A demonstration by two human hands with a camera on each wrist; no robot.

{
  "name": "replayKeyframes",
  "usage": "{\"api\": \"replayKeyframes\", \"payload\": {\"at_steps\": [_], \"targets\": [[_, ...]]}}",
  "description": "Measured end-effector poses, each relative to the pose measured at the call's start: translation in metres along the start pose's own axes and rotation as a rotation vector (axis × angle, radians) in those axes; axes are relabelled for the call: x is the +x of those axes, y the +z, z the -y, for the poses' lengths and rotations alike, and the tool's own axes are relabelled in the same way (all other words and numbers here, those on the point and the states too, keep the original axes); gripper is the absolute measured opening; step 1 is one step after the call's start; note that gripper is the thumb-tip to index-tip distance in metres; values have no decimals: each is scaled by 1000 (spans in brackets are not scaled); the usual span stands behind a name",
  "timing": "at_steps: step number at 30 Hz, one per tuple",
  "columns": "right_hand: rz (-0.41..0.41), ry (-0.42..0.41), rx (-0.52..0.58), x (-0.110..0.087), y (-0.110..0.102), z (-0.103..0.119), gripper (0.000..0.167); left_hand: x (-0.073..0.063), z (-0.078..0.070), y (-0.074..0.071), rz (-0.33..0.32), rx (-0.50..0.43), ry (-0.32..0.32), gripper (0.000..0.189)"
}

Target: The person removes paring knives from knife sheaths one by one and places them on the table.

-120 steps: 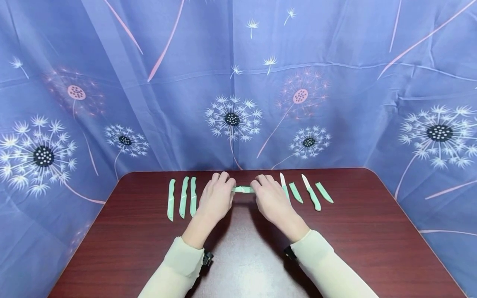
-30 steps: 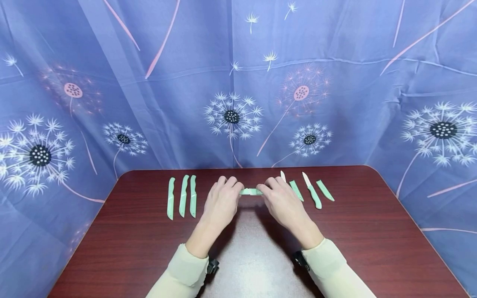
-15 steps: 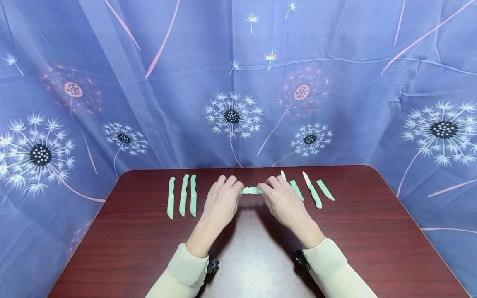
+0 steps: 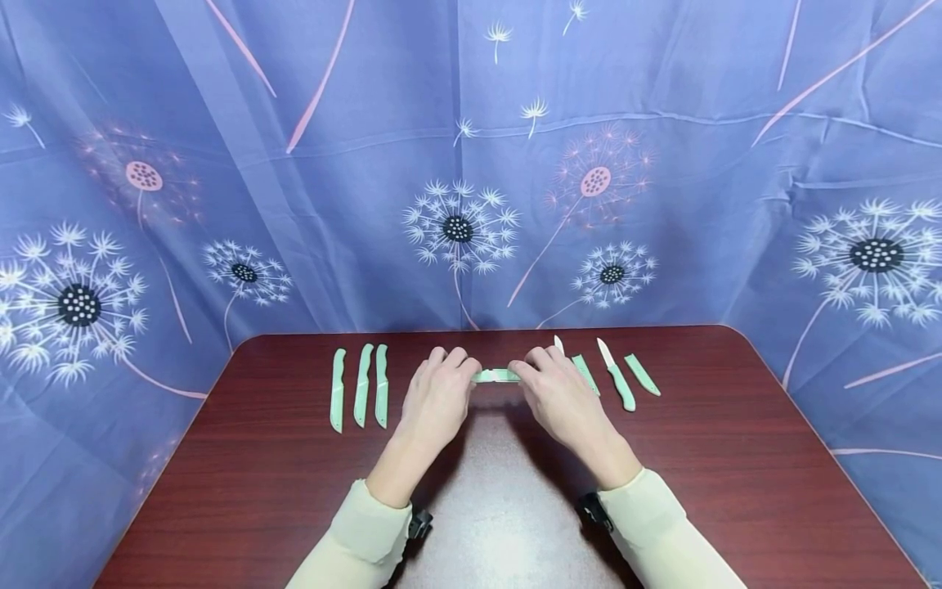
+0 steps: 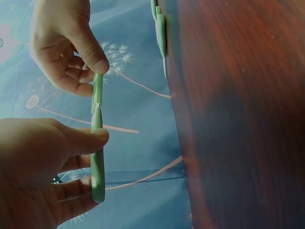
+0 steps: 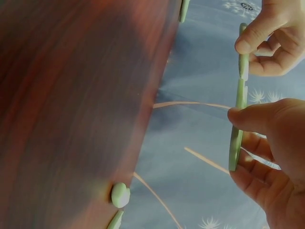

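Above the table's far middle, my left hand (image 4: 439, 401) pinches the pale green handle (image 5: 97, 171) of a small paring knife between thumb and fingers. My right hand (image 4: 562, 401) grips its matching green sheath (image 6: 237, 136) from the other end. Handle and sheath lie in one line, level between the hands. A short whitish bit of blade (image 5: 98, 106) shows at the joint in the left wrist view; the rest of the blade is inside the sheath. In the head view, fingers cover both ends of the knife.
Three sheathed green knives (image 4: 362, 386) lie side by side on the left of the brown table (image 4: 243, 466). At right lie a bare knife (image 4: 621, 388), two loose sheaths (image 4: 643, 375) and another bare blade (image 4: 558, 345), partly behind my right hand. A blue dandelion curtain (image 4: 353, 204) borders the table.
Over four seconds both hands have shifted slightly right in the head view, still holding the knife and its sheath. During the last second they stay almost still.
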State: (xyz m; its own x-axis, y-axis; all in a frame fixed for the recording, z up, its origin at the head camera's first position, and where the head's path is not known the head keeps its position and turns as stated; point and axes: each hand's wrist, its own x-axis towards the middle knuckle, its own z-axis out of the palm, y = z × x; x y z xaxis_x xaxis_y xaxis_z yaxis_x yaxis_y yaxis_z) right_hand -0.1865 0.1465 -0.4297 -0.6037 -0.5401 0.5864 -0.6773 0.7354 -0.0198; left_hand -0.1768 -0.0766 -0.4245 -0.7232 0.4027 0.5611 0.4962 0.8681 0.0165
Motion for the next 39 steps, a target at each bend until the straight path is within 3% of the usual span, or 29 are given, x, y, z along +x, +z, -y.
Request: {"api": "replayKeyframes", "payload": {"at_steps": [18, 39], "targets": [[38, 28, 2, 0, -1, 0, 23, 0, 2, -1, 0, -2, -5, 17], [23, 15, -4, 0, -2, -1, 25, 1, 2, -3, 9, 7, -20, 18]]}}
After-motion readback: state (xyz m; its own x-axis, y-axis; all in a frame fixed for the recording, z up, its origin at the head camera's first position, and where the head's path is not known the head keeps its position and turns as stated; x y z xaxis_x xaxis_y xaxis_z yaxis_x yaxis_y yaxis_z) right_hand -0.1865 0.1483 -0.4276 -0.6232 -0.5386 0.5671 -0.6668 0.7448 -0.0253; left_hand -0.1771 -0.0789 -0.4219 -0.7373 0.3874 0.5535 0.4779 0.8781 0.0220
